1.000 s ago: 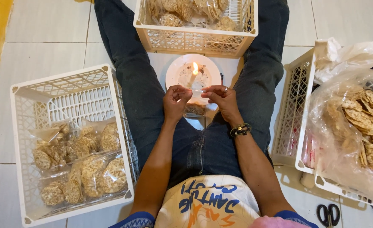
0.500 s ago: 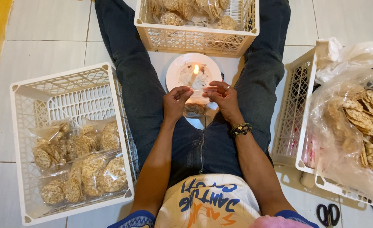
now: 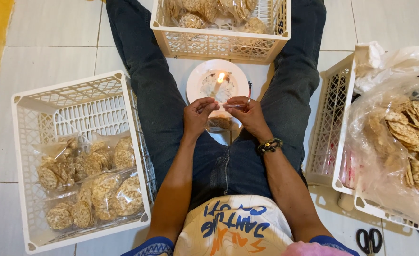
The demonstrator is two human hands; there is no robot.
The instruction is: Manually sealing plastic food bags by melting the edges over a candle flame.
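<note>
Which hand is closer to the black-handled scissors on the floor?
Right. The right hand is at the middle, pinching the small plastic bag by the candle; the scissors lie far off toward its side, bottom right. The left hand sits beyond it, farther away.

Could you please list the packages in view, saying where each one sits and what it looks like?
Small clear bag: held by left hand and right hand near the candle flame; brownish crackers inside.
Sealed clear bags: in the white crate at left; round tan crackers.
More bags: top crate.
Large loose bag: right; crackers.
</note>
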